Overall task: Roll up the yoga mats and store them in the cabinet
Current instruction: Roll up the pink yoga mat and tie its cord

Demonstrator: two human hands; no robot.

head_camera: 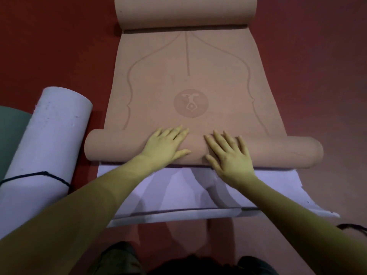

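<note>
A pinkish-brown yoga mat with a round logo lies flat on the red floor. Its near end is rolled into a tube, and its far end curls up in another roll. My left hand and my right hand lie side by side on top of the near tube, fingers straight and pressing down on it. Under the brown mat a lavender mat lies flat, its near edge showing below my wrists.
A rolled lavender mat tied with a dark cord lies to the left, beside a green mat at the frame edge. Red floor surrounds everything. My knees show at the bottom. No cabinet is in view.
</note>
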